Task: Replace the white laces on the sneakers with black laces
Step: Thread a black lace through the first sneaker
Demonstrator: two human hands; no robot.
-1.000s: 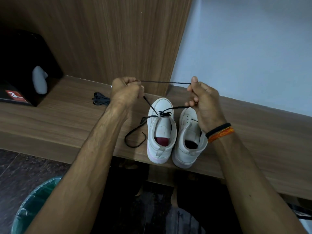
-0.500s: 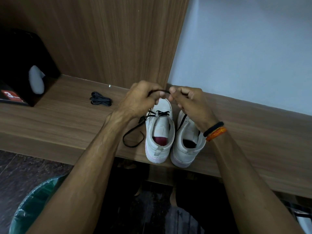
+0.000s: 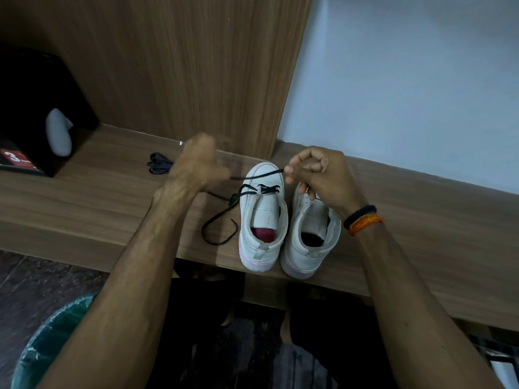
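At the far left, a black box with a red label (image 3: pixel 33 130) stands on the brown wood-grain shelf (image 3: pixel 84 209). Right of it, a bundled spare black lace (image 3: pixel 160 165) lies on the shelf, well apart from the shoes. The left hand (image 3: pixel 200 164) is blurred above the shelf, just left of the shoes; a strand of lace runs to it, but whether its fingers are closed on the strand cannot be told. A loose black lace (image 3: pixel 217 223) is threaded through the far eyelets of the left white sneaker (image 3: pixel 262 220), and its free end curls on the shelf left of that shoe. The right white sneaker (image 3: pixel 310 234) stands touching the left one, both heels at the near edge. The right hand (image 3: pixel 323 175) pinches the other lace end between thumb and fingertips above the toe of the right sneaker. Black and orange wristbands (image 3: pixel 362 220) sit on the right wrist.
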